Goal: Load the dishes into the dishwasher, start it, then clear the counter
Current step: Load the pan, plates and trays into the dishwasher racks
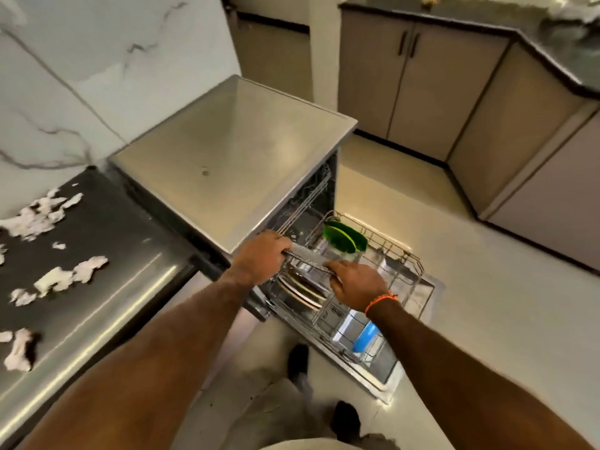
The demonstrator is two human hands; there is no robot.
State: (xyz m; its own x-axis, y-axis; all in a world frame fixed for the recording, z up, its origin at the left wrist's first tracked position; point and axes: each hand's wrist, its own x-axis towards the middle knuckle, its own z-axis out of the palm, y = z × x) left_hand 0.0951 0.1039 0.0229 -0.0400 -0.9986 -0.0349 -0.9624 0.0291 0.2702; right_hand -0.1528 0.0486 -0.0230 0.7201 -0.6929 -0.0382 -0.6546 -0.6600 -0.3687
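View from the head camera over an open dishwasher [233,164] with its door [383,368] folded down to the floor. The left hand [259,256] curls its fingers round the near-left end of a grey metal tray [308,259], and the right hand [355,282], with an orange band [381,302] at the wrist, grips the other end; the tray is held level between them, just above the lower rack [406,264]. The rack is drawn out over the door. In it, two pale plates [302,292] stand on edge directly beneath the tray, green plates [345,237] stand at the far side, and a blue item [365,336] lies at the near right corner. To the left, a steel tabletop [107,254] abuts the dishwasher and bears scattered white scraps [58,277]. Beige cabinets [422,86] under a dark counter line the far wall. The person's dark shoes [347,417] show on the floor below.
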